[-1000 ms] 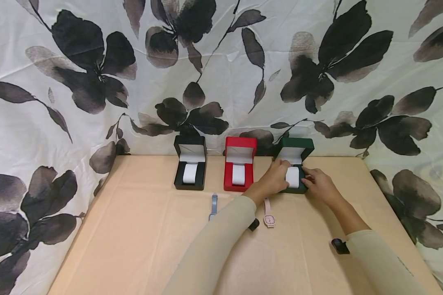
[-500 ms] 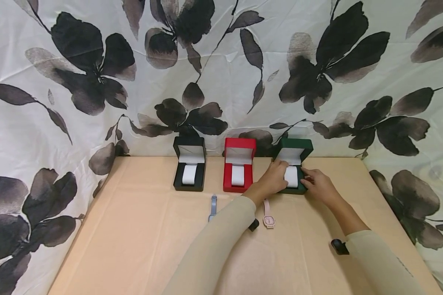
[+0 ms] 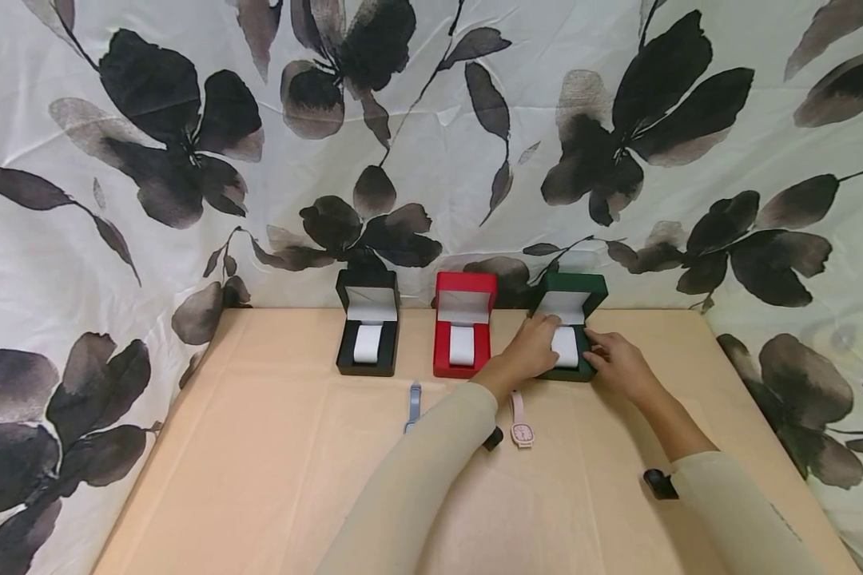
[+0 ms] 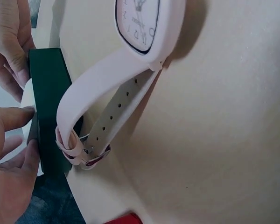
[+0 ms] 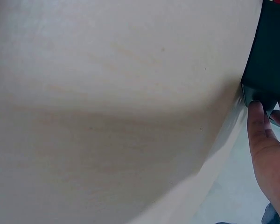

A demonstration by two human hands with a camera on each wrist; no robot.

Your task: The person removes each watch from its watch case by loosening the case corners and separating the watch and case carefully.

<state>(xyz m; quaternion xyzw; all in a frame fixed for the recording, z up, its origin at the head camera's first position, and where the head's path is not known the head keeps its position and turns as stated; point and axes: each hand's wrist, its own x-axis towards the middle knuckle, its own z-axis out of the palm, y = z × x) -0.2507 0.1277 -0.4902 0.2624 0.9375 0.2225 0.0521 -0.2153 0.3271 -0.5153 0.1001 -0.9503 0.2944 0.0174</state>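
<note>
An open green watch box [image 3: 571, 286] with a white watch cushion [image 3: 564, 348] in its base stands at the back right. My left hand [image 3: 528, 351] reaches over its left side and covers part of the cushion. In the left wrist view, that hand's thumb and finger [image 4: 31, 156] pinch the cushion. My right hand [image 3: 621, 365] grips the box's right side, its fingertips at the front corner in the right wrist view. A buckled pink watch [image 3: 522, 434] lies in front of the box. A blue watch [image 3: 414, 403] is partly hidden by my left sleeve.
An open red watch box [image 3: 463, 281] and an open black watch box [image 3: 367, 279] stand left of the green one, each with a white cushion. Floral cloth [image 3: 446, 160] hangs right behind the table [image 3: 259, 447]. Small black devices sit at both wrists.
The boxes and watches sit slightly lower in the head view, which has shifted a little. Both hands stay at the green box with hardly any movement.
</note>
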